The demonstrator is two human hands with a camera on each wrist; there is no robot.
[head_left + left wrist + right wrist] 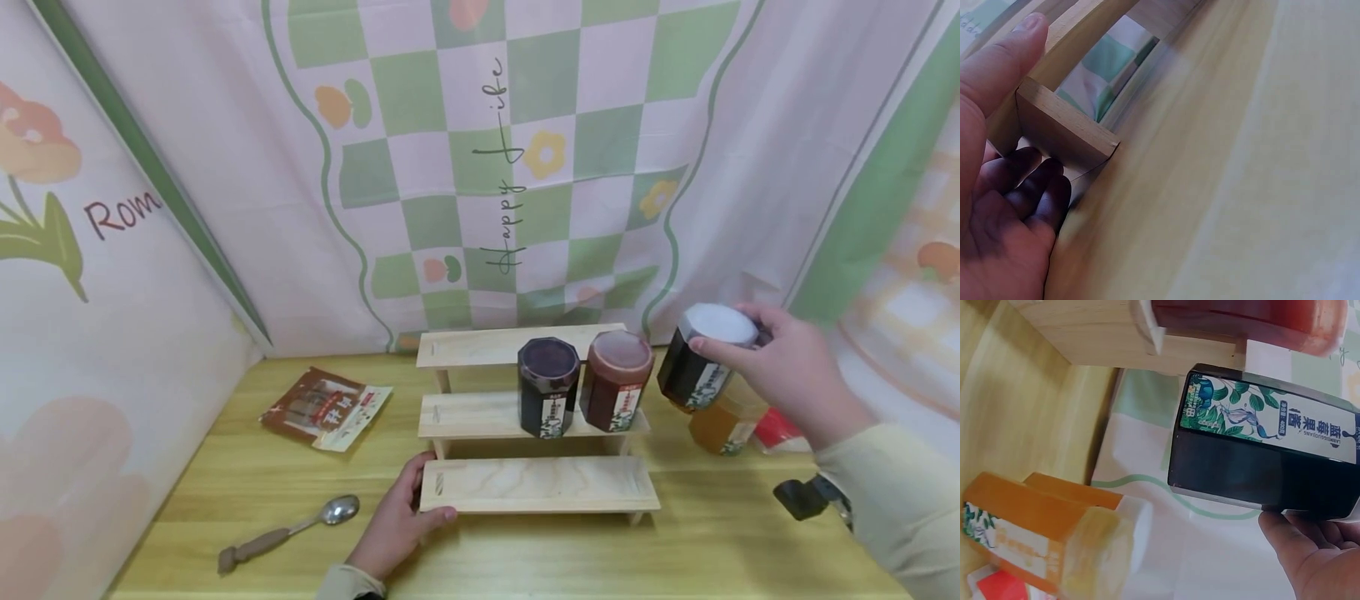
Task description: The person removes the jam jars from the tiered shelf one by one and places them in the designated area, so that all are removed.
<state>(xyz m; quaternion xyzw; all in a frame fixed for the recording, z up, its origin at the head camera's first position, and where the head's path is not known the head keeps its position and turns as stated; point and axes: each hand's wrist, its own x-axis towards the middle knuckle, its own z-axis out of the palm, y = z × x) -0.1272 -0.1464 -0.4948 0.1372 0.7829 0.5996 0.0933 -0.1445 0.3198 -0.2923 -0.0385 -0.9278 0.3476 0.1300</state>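
In the head view my right hand (787,362) grips a dark jam jar (693,367) near its whitish lid, tilted in the air to the right of the three-step wooden rack (540,483). Its blueberry label (1260,415) faces the right wrist camera. My left hand (401,517) holds the left end of the lowest step, thumb on top; in the left wrist view its fingers (1050,187) curl beside the wooden leg (1063,125). On the middle step stand a dark purple jar (542,392) and a red jar (617,383), side by side.
Orange jars (1029,531) stand on the table right of the rack, under the held jar, beside a red and white packet (783,432). To the left lie a brown packet (315,404) and a spoon (288,533). A printed curtain (510,167) hangs behind the rack.
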